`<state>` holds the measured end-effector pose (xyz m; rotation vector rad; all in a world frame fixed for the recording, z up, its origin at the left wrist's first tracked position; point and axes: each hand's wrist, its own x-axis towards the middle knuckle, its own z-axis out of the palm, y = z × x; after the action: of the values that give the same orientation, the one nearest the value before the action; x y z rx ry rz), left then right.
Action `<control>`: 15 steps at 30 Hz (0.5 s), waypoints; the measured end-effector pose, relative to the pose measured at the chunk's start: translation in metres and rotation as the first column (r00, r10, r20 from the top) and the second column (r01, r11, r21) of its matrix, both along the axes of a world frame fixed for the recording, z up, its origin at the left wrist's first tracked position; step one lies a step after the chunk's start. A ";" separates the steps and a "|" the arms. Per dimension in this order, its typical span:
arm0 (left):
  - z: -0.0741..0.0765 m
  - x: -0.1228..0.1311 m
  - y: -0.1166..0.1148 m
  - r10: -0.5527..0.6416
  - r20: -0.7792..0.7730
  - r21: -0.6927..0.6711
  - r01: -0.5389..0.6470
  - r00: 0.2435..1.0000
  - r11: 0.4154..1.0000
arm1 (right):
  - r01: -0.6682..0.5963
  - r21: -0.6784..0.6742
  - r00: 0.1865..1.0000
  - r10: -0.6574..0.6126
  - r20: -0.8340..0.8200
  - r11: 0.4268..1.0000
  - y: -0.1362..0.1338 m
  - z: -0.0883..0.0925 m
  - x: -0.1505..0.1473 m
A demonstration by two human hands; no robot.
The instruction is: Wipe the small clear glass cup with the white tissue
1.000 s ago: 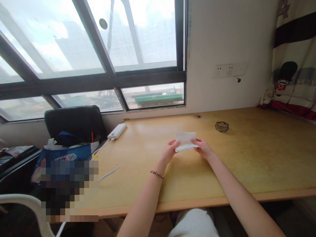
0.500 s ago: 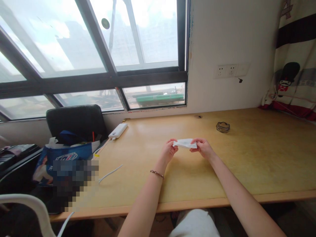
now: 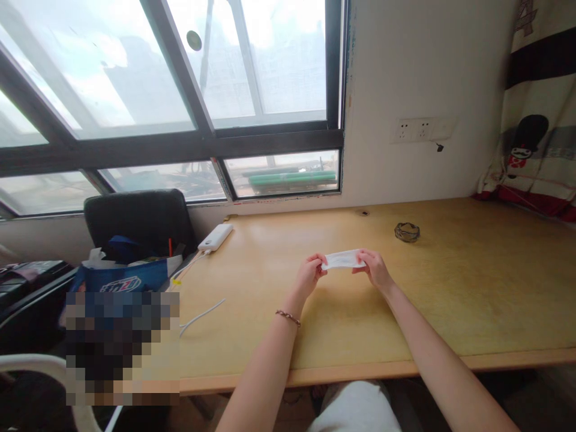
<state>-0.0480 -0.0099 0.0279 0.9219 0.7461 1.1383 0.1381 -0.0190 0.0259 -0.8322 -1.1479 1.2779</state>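
A folded white tissue (image 3: pixel 342 259) is stretched between my hands above the wooden table, its long side running left to right. My left hand (image 3: pixel 311 271) pinches its left end between thumb and fingers. At the other end, my right hand (image 3: pixel 372 269) grips it the same way. The left wrist wears a braided bracelet (image 3: pixel 288 318). Whether the tissue touches the tabletop anywhere is hard to tell; it seems held just over it.
On the table (image 3: pixel 472 288), a dark wire-like ring (image 3: pixel 407 232) lies beyond my right hand. A white power bank (image 3: pixel 216 238) with a cable is at the left edge. A blue bag (image 3: pixel 121 279) rests on a black chair (image 3: pixel 139 219). Wall sockets (image 3: pixel 423 129) are behind.
Both hands and the tissue have shifted slightly to the right. The tissue's right end sits a little higher, and its face looks flatter. Both ends stay held.
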 end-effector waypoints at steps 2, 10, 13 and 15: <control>0.000 0.001 0.000 -0.014 -0.043 -0.003 0.014 0.999 1.000 | 0.023 -0.016 1.000 -0.024 -0.001 1.000 0.001 -0.001 -0.002; 0.005 0.000 -0.005 0.019 -0.094 0.069 -0.013 0.995 0.998 | -0.117 -0.038 0.953 0.102 -0.287 0.992 0.000 0.004 0.004; 0.007 0.006 -0.010 -0.062 -0.109 0.020 0.064 0.992 0.998 | -0.187 -0.045 0.948 0.168 -0.271 0.981 -0.003 0.006 0.003; 0.006 0.013 -0.015 -0.182 -0.147 0.000 0.184 0.972 0.983 | -0.200 -0.050 0.954 0.183 -0.238 0.979 -0.004 0.006 0.000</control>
<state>-0.0350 -0.0245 0.0342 1.0719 0.7561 0.9216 0.1379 -0.0230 0.0315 -0.6151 -1.0155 1.5430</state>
